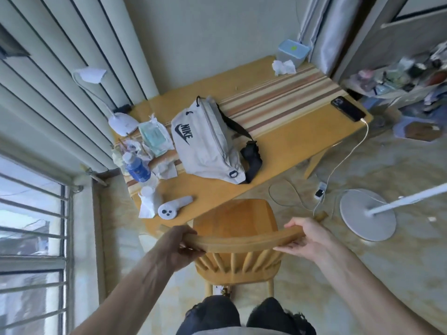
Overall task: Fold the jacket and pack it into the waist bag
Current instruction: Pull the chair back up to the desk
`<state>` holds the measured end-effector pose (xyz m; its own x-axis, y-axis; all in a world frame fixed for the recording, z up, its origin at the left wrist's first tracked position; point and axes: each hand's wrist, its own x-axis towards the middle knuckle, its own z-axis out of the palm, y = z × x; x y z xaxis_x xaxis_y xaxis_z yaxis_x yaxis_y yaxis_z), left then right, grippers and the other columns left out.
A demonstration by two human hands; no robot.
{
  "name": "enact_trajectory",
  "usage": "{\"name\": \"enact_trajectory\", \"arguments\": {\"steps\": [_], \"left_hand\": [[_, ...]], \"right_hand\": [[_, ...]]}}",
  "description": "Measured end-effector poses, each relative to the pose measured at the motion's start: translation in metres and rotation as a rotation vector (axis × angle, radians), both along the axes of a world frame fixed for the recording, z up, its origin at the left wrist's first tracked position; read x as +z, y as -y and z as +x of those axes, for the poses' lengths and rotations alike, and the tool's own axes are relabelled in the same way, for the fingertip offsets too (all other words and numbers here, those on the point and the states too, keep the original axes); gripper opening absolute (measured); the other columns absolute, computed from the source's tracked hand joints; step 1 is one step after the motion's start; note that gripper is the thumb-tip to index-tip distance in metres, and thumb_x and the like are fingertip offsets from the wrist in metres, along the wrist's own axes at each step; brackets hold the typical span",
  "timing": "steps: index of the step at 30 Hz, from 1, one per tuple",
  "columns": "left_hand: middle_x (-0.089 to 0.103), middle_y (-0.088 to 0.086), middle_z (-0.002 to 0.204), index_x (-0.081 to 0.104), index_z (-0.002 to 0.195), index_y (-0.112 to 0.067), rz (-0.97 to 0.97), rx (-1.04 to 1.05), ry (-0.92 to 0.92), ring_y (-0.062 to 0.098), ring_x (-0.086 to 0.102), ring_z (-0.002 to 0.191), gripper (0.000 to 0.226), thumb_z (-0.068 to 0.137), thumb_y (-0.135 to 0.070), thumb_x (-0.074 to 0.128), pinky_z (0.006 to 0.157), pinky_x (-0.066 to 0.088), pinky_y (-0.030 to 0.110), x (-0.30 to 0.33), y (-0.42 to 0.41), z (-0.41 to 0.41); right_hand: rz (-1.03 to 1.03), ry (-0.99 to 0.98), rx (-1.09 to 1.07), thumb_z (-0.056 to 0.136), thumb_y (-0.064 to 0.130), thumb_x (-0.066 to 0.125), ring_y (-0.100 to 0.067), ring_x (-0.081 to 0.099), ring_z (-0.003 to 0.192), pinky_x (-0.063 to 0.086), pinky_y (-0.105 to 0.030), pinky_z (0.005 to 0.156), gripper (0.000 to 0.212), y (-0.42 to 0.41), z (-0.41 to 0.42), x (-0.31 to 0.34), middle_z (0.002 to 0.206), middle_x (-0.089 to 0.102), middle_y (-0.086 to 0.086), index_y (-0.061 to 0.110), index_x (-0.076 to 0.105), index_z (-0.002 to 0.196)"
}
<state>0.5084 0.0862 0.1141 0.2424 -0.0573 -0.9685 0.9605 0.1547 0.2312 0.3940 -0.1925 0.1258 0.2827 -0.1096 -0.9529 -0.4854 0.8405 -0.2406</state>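
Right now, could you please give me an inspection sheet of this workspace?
Surface: yellow wooden table with striped runner.
Job's things: white Nike waist bag zipped, lying flat; jacket not seen.
Clutter: blue-labelled water bottle, wet-wipes pack, crumpled tissues, white controller, black phone.
Grippers: left hand and right hand grip wooden chair backrest.
Cables: white charging cable from phone to floor.
Surroundings: white fan base, window bars.

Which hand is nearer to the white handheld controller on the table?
The left hand. It grips the left end of the chair's top rail, just below the white controller. The right hand grips the rail's other end, farther away.
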Motion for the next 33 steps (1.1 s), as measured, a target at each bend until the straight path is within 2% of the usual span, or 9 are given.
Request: {"name": "enact_trajectory", "arguments": {"steps": [5, 8, 10, 13, 17, 20, 24, 30, 33], "left_hand": [[0.057, 0.021, 0.079, 0.052, 0.087, 0.001, -0.14, 0.16, -0.01, 0.036, 0.062, 0.074, 0.007, 0.086, 0.006, 0.049, 0.083, 0.059, 0.057, -0.024, 0.034, -0.005], [0.07, 0.029, 0.071, 0.064, 0.077, 0.012, -0.188, 0.267, 0.026, 0.041, 0.067, 0.078, 0.026, 0.088, 0.008, 0.041, 0.1, 0.048, 0.053, -0.039, 0.063, -0.009], [0.072, 0.027, 0.07, 0.068, 0.069, 0.01, -0.181, 0.305, 0.081, 0.039, 0.067, 0.082, 0.038, 0.091, 0.009, 0.038, 0.096, 0.049, 0.05, -0.044, 0.086, -0.002], [0.072, 0.02, 0.065, 0.06, 0.086, 0.007, -0.135, 0.356, 0.096, 0.03, 0.073, 0.064, 0.022, 0.092, 0.009, 0.039, 0.083, 0.054, 0.043, -0.058, 0.119, 0.013], [0.074, 0.016, 0.07, 0.06, 0.094, 0.002, -0.11, 0.419, 0.104, 0.03, 0.067, 0.082, 0.024, 0.089, 0.011, 0.038, 0.068, 0.064, 0.038, -0.083, 0.154, 0.037], [0.077, 0.016, 0.078, 0.061, 0.102, 0.001, -0.122, 0.449, 0.136, 0.03, 0.071, 0.085, 0.028, 0.089, 0.01, 0.037, 0.077, 0.062, 0.039, -0.088, 0.173, 0.04], [0.076, 0.015, 0.073, 0.057, 0.098, 0.0, -0.055, 0.462, 0.137, 0.033, 0.067, 0.096, 0.02, 0.094, 0.008, 0.039, 0.105, 0.046, 0.047, -0.093, 0.181, 0.041], [0.062, 0.02, 0.094, 0.057, 0.118, 0.006, 0.218, 0.401, 0.078, 0.03, 0.065, 0.085, 0.027, 0.092, 0.001, 0.061, 0.078, 0.057, 0.039, -0.101, 0.176, 0.043], [0.061, 0.019, 0.089, 0.059, 0.111, 0.009, 0.287, 0.36, 0.101, 0.028, 0.064, 0.079, 0.022, 0.091, 0.001, 0.064, 0.085, 0.055, 0.038, -0.094, 0.176, 0.04]], "right_hand": [[-0.062, 0.012, 0.052, 0.081, -0.011, 0.056, -0.049, 0.058, 0.113, 0.055, -0.065, 0.076, 0.018, 0.04, 0.03, -0.03, 0.135, 0.048, -0.035, -0.001, 0.052, 0.096], [-0.09, 0.026, 0.037, 0.076, -0.013, 0.058, -0.048, 0.063, 0.112, 0.061, -0.056, 0.066, 0.034, 0.069, 0.045, -0.061, 0.137, 0.046, -0.039, -0.003, 0.051, 0.107], [-0.068, 0.066, 0.033, 0.078, -0.013, 0.057, -0.047, 0.064, 0.114, 0.062, -0.055, 0.071, 0.034, 0.089, 0.061, -0.078, 0.137, 0.046, -0.04, -0.003, 0.051, 0.11], [-0.017, 0.096, 0.035, 0.085, -0.015, 0.051, -0.043, 0.065, 0.107, 0.064, -0.051, 0.071, 0.028, 0.122, 0.089, -0.09, 0.125, 0.052, -0.037, -0.004, 0.055, 0.111], [0.025, 0.142, 0.062, 0.089, -0.017, 0.043, -0.04, 0.067, 0.1, 0.064, -0.039, 0.058, 0.029, 0.152, 0.124, -0.1, 0.11, 0.059, -0.031, 0.001, 0.057, 0.107], [0.03, 0.142, 0.081, 0.089, -0.018, 0.044, -0.041, 0.067, 0.106, 0.064, -0.042, 0.06, 0.034, 0.172, 0.137, -0.116, 0.115, 0.06, -0.028, 0.003, 0.057, 0.112], [0.059, 0.13, 0.139, 0.083, -0.018, 0.052, -0.045, 0.066, 0.113, 0.063, -0.046, 0.073, 0.037, 0.184, 0.141, -0.133, 0.132, 0.058, -0.029, 0.004, 0.055, 0.113], [0.045, 0.078, 0.167, 0.085, -0.015, 0.053, -0.042, 0.067, 0.113, 0.058, -0.048, 0.082, 0.04, 0.184, 0.141, -0.137, 0.131, 0.058, -0.029, 0.001, 0.056, 0.121], [-0.015, 0.039, 0.229, 0.086, -0.012, 0.057, -0.039, 0.067, 0.114, 0.059, -0.046, 0.08, 0.046, 0.184, 0.144, -0.127, 0.126, 0.064, -0.026, 0.001, 0.056, 0.13]]}}
